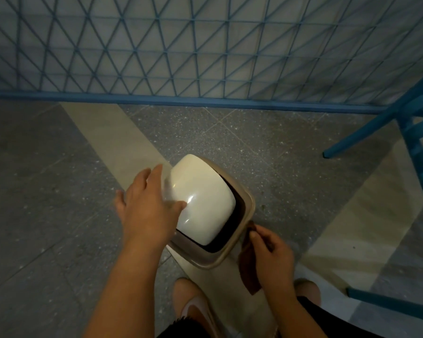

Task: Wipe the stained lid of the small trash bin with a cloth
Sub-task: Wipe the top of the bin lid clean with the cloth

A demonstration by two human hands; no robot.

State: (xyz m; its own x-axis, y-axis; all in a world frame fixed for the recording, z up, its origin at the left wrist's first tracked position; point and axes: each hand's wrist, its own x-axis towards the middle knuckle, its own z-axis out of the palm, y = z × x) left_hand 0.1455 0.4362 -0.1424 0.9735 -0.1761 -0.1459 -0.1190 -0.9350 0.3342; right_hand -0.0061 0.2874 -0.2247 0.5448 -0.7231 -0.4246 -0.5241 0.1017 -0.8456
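Standing on a grey speckled tile floor (266,147) crossed by pale bands, the small trash bin (220,254) sits just in front of the person's feet, its cream lid (200,198) tilted in the beige rim. The left hand (144,206) lies spread open against the lid's left edge, blurred, so contact is likely but unsure. The right hand (271,250) is closed around a dark brown cloth (248,267) beside the bin. A blue lattice railing (205,57) runs behind; a blue chair (415,142) stands at right.
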